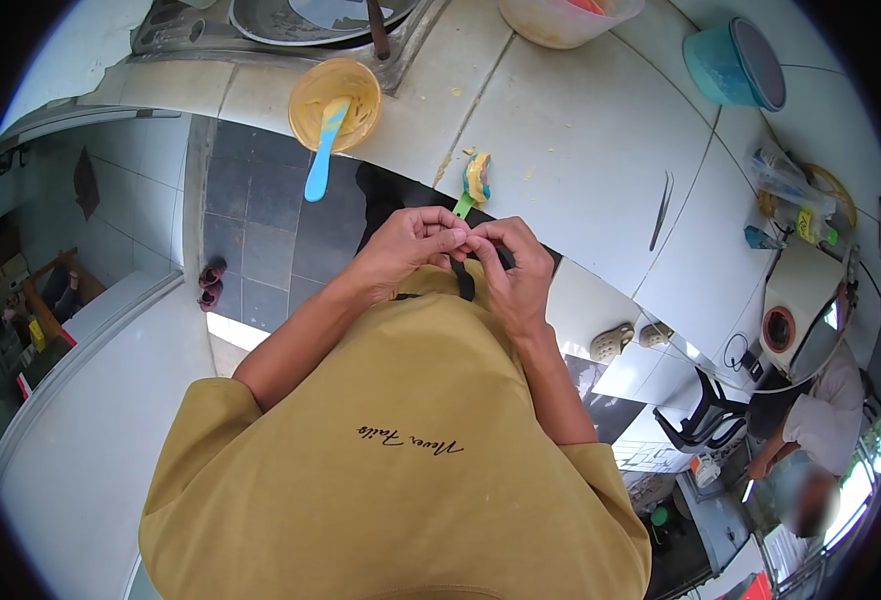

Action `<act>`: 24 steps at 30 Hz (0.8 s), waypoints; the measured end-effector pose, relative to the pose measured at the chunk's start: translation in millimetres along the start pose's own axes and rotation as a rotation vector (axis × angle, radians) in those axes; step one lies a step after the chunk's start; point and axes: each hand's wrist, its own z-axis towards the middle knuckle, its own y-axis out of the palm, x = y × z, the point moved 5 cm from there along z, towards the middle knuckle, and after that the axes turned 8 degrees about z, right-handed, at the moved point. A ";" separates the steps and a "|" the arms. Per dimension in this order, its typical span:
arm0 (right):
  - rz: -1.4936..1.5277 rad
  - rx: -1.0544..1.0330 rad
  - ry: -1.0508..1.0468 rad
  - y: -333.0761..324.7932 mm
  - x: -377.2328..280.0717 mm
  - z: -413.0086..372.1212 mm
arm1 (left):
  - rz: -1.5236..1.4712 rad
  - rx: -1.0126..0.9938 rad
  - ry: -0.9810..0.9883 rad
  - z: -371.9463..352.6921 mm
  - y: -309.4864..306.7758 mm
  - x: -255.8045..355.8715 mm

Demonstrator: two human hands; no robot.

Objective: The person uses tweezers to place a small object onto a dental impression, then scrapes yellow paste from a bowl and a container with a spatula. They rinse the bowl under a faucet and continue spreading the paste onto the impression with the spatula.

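My left hand [415, 250] and my right hand [515, 262] meet at the fingertips in front of my chest, close to the counter's edge. Both are closed in a pinch; anything between the fingers is hidden or too small to name. Just beyond them, a small green-handled tool [464, 206] lies at the counter edge, its yellow head smeared with blue and red. Up and to the left sits a round tub [305, 110] with yellow paste inside, and a blue spatula [328, 150] rests in it, handle over the rim.
Tweezers [662, 212] lie on the white tiled counter [585, 215], with yellow crumbs around. A teal lidded container [725, 65] and a pale bowl [560, 25] stand farther back. A pan [310, 30] is at upper left. Another person [820, 420] is at far right, near a black chair [705, 415].
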 end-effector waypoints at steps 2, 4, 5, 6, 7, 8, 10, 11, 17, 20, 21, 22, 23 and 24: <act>0.043 -0.006 0.034 -4.6 3.3 -4.3 | 0.002 -0.045 0.003 3.7 3.2 -3.4; -0.001 -0.020 -0.036 -15.0 4.5 -6.0 | 0.057 -0.057 0.022 5.9 6.5 -3.9; -0.030 -0.043 -0.106 -18.5 2.2 -5.0 | 0.055 -0.065 0.028 6.2 9.8 -3.3; -0.116 0.007 -0.104 -33.2 -0.7 0.7 | 0.110 -0.066 0.037 5.9 12.5 -2.8; -0.105 0.144 -0.044 -57.3 9.9 8.5 | 0.163 -0.061 0.050 6.2 13.3 -2.1; -0.184 0.332 -0.024 -91.0 27.0 18.2 | 0.161 -0.051 0.056 7.6 14.2 -2.2; -0.588 0.624 -0.043 -165.3 66.5 31.8 | 0.123 0.063 0.107 3.7 12.5 -3.5; -0.881 0.733 -0.063 -195.4 88.3 32.4 | 0.124 0.083 0.107 -0.5 11.6 -6.0; -0.934 0.530 0.223 -235.0 146.2 30.5 | 0.030 0.299 0.232 -11.9 -14.2 -9.2; -0.274 0.426 0.237 -182.6 108.6 29.1 | -0.009 0.318 0.253 -18.1 -14.0 5.0; -0.144 0.354 0.194 -160.7 89.8 27.0 | -0.011 0.324 0.258 -19.8 -13.2 8.2; -0.014 0.284 0.147 -139.5 70.0 25.2 | -0.046 0.293 0.298 -20.4 -10.1 13.2; 0.001 0.217 0.153 -116.4 42.5 22.0 | -0.078 0.261 0.337 -21.6 -6.7 18.9; -0.030 0.150 0.182 -100.2 18.6 17.8 | -0.076 0.265 0.345 -23.6 -4.0 24.7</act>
